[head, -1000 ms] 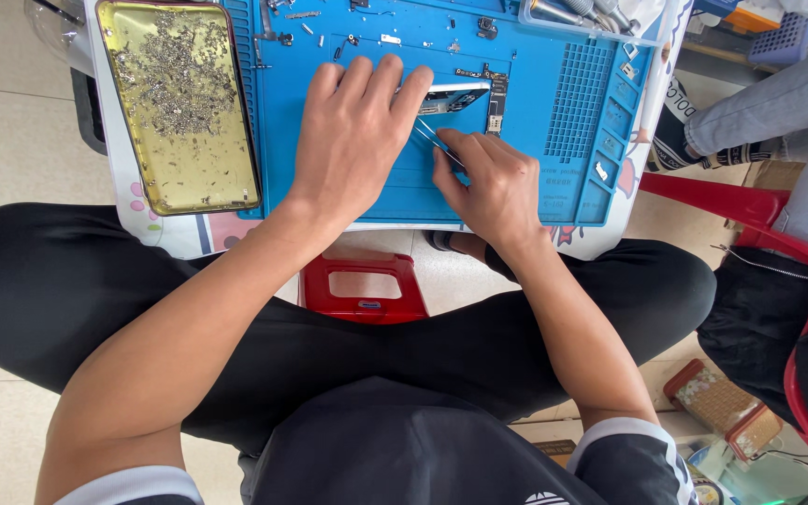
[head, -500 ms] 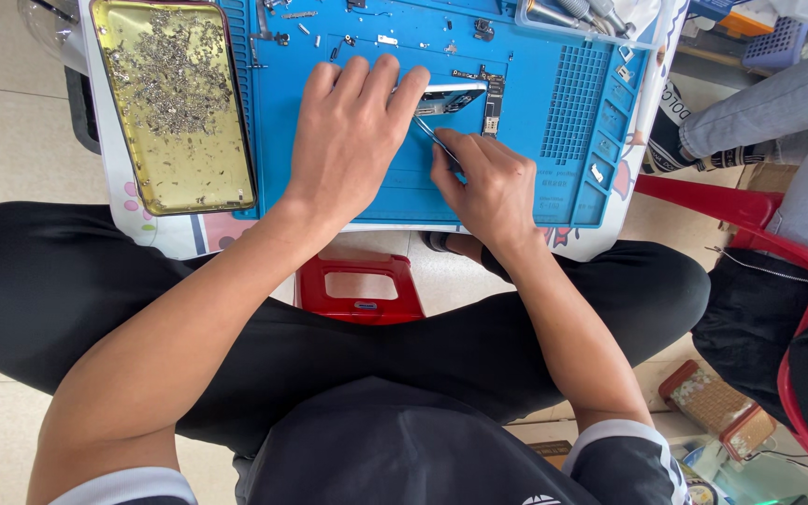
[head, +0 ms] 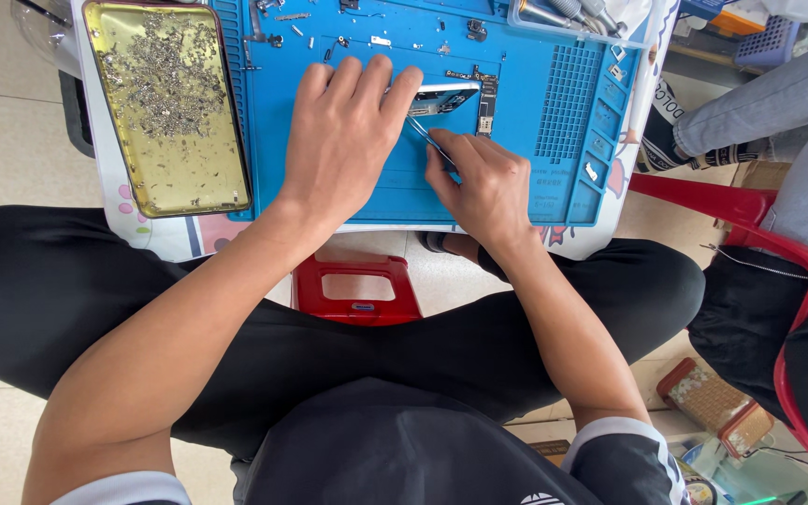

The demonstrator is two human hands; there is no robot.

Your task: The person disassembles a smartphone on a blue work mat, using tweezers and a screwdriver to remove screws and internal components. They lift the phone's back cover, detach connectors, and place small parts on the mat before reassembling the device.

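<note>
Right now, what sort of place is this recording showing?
Probably a small phone-repair workstation: a blue repair mat, a gold tray of tiny screws, and the right hand working thin tweezers on an opened device.

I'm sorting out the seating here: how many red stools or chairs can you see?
2. One red stool stands on the floor under the table edge, between the person's knees. One red chair is at the right, with another person sitting on it. More may sit outside the picture.

Bright, even daylight; sharp focus
</note>
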